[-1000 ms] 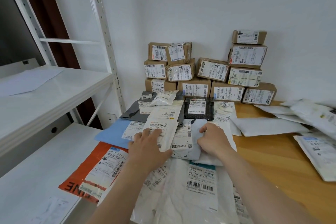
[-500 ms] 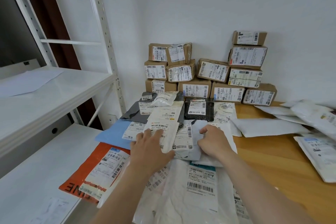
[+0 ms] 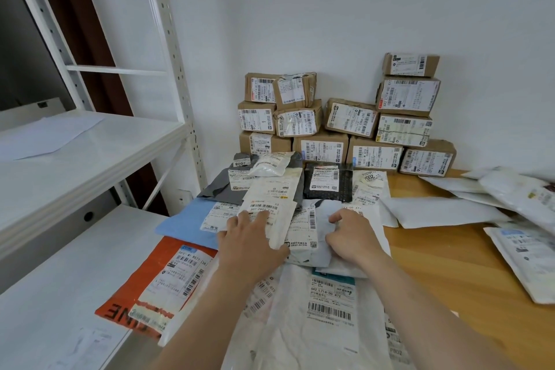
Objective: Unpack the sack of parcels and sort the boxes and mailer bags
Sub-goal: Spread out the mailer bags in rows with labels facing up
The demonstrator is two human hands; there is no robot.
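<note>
Shelf [image 3: 90, 144] is standing at far left. Orange mailer [image 3: 144, 288] and blue mailer [image 3: 183, 222] are lying at the left of the mailer spread.

Left hand [image 3: 249, 246] is pressing a white mailer [image 3: 282, 219] flat, fingers straight and splayed, gripping nothing. Just right of it, right hand [image 3: 351, 237] is bunching a grey mailer [image 3: 322, 225], fingers curled into its crumpled top.

Boxes [image 3: 351, 117] are sitting stacked far back against the wall. Loose mailers [image 3: 516, 192] are lying at far right on the table [image 3: 435, 264].

Judgement: mailer sorting is in hand and the boxes look done. The next move likely calls for lifting the grey mailer clear while pinning its neighbours.
</note>
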